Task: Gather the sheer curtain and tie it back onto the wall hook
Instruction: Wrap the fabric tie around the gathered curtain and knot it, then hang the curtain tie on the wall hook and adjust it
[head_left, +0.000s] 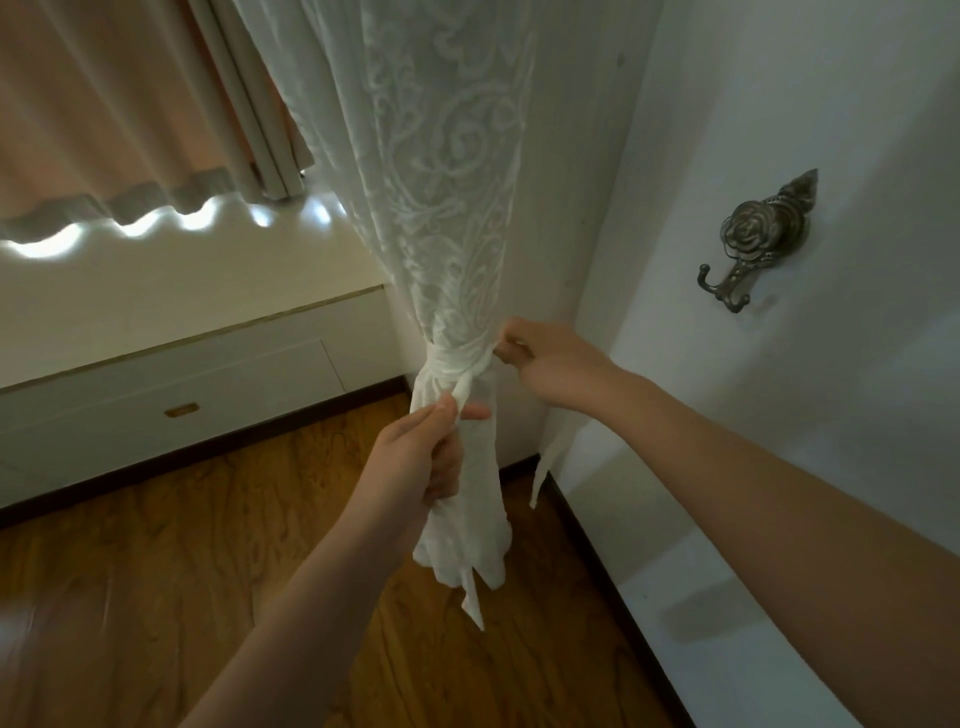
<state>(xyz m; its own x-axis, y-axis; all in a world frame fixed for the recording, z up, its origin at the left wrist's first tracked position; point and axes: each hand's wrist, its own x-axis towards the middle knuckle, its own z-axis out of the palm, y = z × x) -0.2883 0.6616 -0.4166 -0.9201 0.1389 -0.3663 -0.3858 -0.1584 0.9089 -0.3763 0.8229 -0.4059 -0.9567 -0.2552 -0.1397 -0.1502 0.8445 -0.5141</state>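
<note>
at the room corner, w/ the wall to the right, the sheer curtain (447, 218) hangs already gathered into one bundle, cinched at its narrow waist by a white tie band (457, 364) wrapped around it. long axis of the bundle runs top to bottom, leaning slightly; wide end up toward the rail (out of view), loose hem end pointing down at the wood floor (156, 545).

left hand (415, 467) is closed, thumb and fingers pinching one tail of the band just below the wrap, w/ that tail trailing down past the hem. right hand (550, 364) is closed too, fingertips nipped on the band at the right side of the waist; the other tail (550, 457) hangs free below that wrist, near the wall. exactly how much fabric the right fingers have, can't tell.

step in hand, prob: tightening or knotting the band round the gathered curtain. gather part looks done; hooking not yet done.

wall hook (748, 260), a rose-shaped metal piece, sits up and to the right on the side wall, well apart from the bundle, prongs empty.

next move, imo: secure the knot, then swing the bundle right and up so a loop of the band can slip over a prong. needs enough slack in the band to reach.
</note>
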